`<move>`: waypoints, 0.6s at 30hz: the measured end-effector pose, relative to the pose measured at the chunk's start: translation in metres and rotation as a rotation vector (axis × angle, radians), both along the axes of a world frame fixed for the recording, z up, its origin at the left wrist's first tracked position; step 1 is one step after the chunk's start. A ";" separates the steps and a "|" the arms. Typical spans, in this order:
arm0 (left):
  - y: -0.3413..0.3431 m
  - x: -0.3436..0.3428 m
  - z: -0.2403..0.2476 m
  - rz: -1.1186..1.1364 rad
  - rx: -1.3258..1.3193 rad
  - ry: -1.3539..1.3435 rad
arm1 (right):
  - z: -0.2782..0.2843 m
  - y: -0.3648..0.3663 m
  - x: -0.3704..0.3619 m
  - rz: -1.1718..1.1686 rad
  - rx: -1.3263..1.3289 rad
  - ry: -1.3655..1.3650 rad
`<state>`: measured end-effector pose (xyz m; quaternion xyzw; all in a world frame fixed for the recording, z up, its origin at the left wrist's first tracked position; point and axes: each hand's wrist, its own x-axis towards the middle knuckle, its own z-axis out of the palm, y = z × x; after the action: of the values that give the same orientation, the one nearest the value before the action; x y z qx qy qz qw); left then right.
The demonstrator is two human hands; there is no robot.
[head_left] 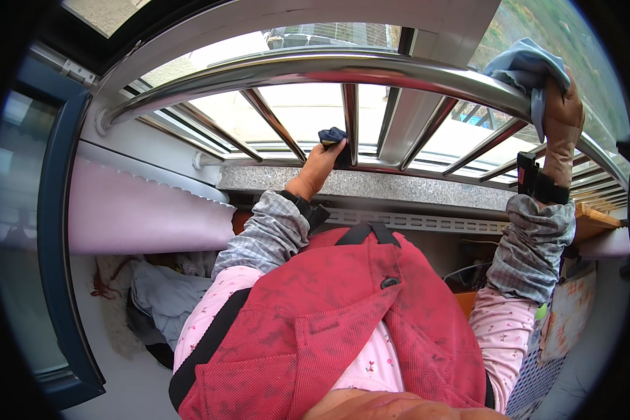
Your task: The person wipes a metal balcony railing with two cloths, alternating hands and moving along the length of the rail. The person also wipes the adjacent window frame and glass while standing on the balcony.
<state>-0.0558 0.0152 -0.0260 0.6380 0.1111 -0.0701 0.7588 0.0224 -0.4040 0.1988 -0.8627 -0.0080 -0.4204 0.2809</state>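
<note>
My right hand [563,120] is closed on a light blue cloth [523,64], which drapes over the thick steel top rail [294,67] at the far right. Part of that cloth hangs down on the near side of the rail. Lower and left of it, my left hand [317,169] grips a small dark navy cloth [332,134] beside an upright steel bar [350,115] of the same railing. Whether this cloth wraps around the bar I cannot tell. Both forearms wear grey checked sleeve covers, with a black strap at each wrist.
Below the railing runs a speckled stone sill [392,183]. At left, a dark-framed window sash [57,231] stands swung inward next to a pink scalloped cover [143,199]. Grey fabric [164,290] lies low at left; a patterned cloth [568,308] hangs at lower right.
</note>
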 end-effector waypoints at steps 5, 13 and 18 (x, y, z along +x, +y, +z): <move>-0.012 0.025 0.043 -0.107 -0.179 -0.036 | -0.002 -0.005 0.003 -0.001 -0.001 0.019; -0.023 0.064 0.062 -0.340 -0.430 -0.054 | -0.004 -0.010 0.006 0.021 0.003 0.003; -0.013 0.041 -0.006 -0.108 -0.163 0.126 | -0.004 -0.009 0.003 0.015 -0.014 -0.006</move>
<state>-0.0152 0.0020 -0.0323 0.5737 0.1179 -0.1594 0.7947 0.0249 -0.4133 0.1948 -0.8634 -0.0182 -0.4207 0.2780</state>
